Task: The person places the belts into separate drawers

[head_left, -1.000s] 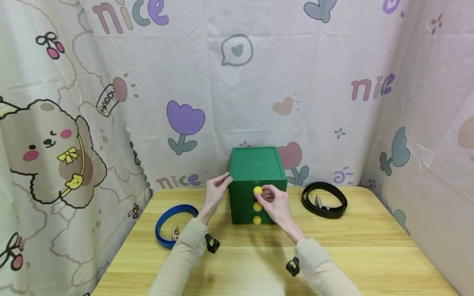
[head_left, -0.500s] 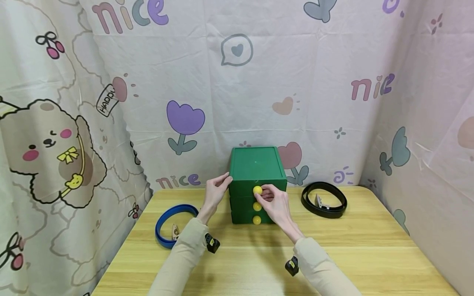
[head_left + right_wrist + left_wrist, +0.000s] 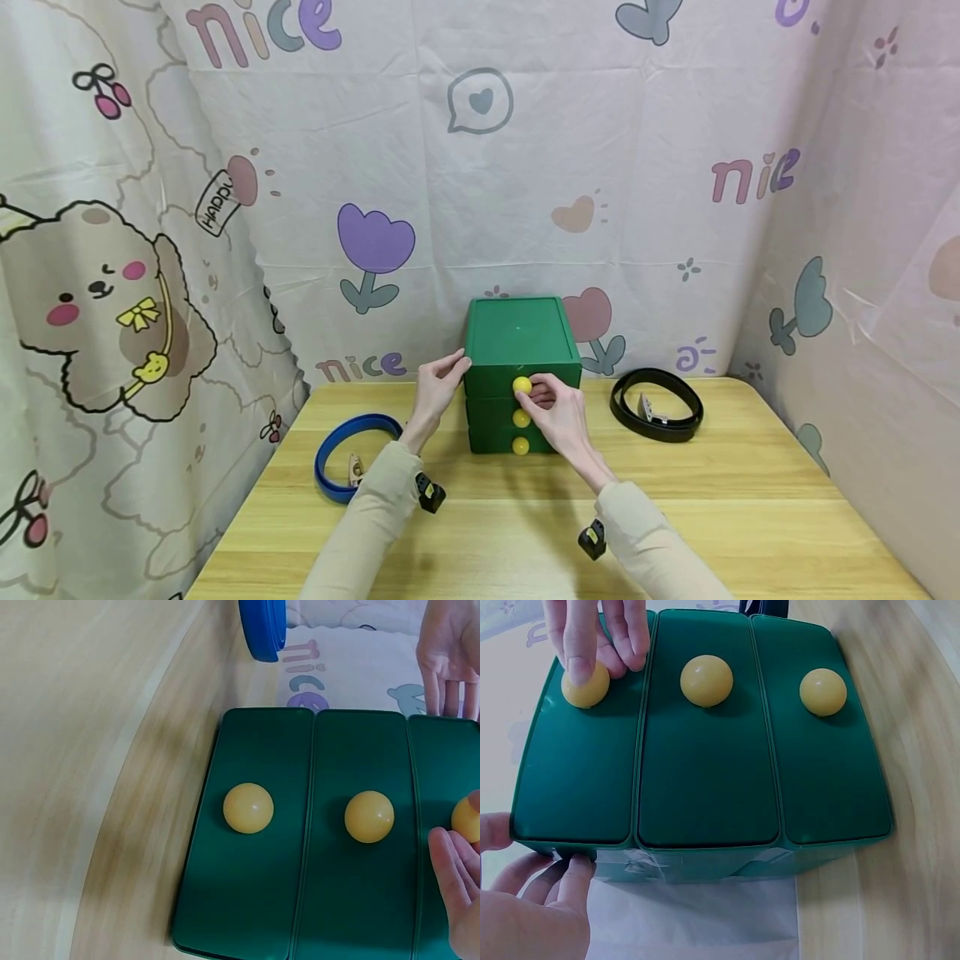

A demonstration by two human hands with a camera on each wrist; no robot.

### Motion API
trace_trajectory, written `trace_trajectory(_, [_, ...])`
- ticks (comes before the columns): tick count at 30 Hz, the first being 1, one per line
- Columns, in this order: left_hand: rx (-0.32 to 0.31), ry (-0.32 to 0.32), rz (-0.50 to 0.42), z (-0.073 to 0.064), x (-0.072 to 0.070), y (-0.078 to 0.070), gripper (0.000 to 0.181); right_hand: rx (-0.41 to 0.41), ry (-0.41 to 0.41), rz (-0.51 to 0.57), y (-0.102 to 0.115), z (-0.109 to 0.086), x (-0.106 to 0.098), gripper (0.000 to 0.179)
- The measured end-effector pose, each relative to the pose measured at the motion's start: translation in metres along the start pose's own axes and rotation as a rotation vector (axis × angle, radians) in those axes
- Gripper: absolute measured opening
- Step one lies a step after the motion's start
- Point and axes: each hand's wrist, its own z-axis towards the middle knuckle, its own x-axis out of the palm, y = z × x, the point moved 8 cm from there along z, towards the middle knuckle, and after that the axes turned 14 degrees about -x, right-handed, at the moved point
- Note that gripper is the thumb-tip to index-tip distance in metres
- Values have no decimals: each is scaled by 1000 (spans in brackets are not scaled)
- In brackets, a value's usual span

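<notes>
A green drawer cabinet point(image 3: 487, 425) stands on the table, with three drawer fronts stacked and flush. Each drawer has a round yellow knob; the middle knob point(image 3: 706, 681) and bottom knob point(image 3: 823, 692) are untouched. My right hand point(image 3: 558, 414) pinches the top knob point(image 3: 522, 386) between thumb and fingers. At the cabinet's upper left front corner, my left hand point(image 3: 437, 390) grips the edge, its fingers point(image 3: 576, 881) against the side wall. The right wrist view cuts off part of the right hand at its edge.
Left of the cabinet a coiled blue belt point(image 3: 330, 446) lies on the wooden table point(image 3: 510, 533), partly behind the left forearm. A coiled black belt point(image 3: 656, 429) with a metal buckle lies to the right. A printed curtain point(image 3: 495, 208) hangs close behind the cabinet.
</notes>
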Motion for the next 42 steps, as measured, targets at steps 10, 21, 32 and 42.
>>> trace_trajectory(10, [8,-6,10,0,0,-1,41,-9,-13,7,-1,-5,0,24])
trace_trajectory(21, [11,-9,-7,1,-1,1,41,39,-9,-36,-17,-32,3,24])
trace_trajectory(32, [3,-1,-2,0,0,0,41,95,-4,-64,-34,-55,19,24])
trace_trajectory(42, [0,-9,6,0,0,1,41,134,-40,-1,-40,-57,26,21])
